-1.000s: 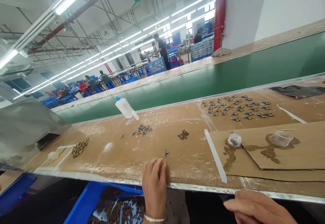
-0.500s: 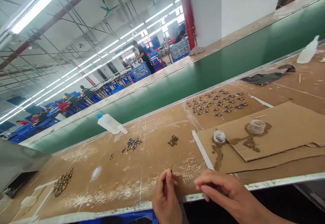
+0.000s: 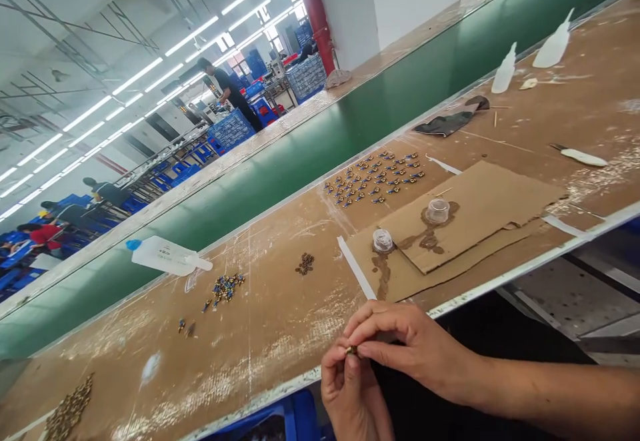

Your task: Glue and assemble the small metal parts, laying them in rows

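Note:
Above the table's front edge, my left hand pinches a small brass-coloured metal piece between thumb and fingers. My right hand meets it from the right, its thumb and fingertips closed on the same piece. Fingers cover most of this piece, so its shape is unclear. Beyond my hands lies a small heap of dark round pieces. Left of that is a loose pile of small blue-and-gold pieces, with a lone blue-and-gold piece nearer me.
Blue-and-gold pieces lie in rows near the green belt. Cardboard carries two clear cups. A brass-coloured pile sits at left. Around are a white bottle, squeeze bottles, a white-handled tool and a dark cloth.
My hands have come together at the small piece; before, they were apart. The view has swung right. A small greyish blur now shows beside the lone blue-and-gold piece.

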Available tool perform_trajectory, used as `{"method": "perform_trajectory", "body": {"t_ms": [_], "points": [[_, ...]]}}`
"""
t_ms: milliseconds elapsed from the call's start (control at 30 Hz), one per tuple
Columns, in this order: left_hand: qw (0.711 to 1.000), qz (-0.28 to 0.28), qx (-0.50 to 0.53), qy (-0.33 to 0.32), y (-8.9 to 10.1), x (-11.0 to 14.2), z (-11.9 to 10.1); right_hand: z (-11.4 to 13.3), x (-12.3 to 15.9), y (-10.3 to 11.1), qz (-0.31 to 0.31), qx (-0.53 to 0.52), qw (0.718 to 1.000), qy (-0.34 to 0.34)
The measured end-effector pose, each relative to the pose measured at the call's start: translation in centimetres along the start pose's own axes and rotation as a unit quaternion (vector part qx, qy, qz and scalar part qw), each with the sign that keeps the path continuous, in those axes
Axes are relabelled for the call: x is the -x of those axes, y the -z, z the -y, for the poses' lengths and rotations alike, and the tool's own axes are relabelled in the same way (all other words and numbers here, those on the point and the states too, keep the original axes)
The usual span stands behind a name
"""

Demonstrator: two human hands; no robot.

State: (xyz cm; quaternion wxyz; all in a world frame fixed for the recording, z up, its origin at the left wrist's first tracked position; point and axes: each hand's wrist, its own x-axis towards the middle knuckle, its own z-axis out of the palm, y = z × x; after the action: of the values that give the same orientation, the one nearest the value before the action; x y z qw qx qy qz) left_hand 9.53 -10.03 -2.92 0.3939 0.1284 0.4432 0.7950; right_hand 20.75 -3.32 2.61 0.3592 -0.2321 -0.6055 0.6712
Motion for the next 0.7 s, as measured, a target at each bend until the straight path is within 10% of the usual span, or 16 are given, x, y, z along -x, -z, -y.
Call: {"method": "perform_trajectory", "body": {"t_ms": [267, 700], "points": [[0.989, -0.038, 0.074, 0.12, -0.9, 0.9, 0.0, 0.4, 0.4, 0.1, -0.006, 0.033, 0.999, 0.017], [0.996, -0.014, 0.039, 0.084, -1.2, 1.3, 0.3, 0.4, 0.4, -0.1, -0.022, 0.034, 0.999, -0.003]]}}
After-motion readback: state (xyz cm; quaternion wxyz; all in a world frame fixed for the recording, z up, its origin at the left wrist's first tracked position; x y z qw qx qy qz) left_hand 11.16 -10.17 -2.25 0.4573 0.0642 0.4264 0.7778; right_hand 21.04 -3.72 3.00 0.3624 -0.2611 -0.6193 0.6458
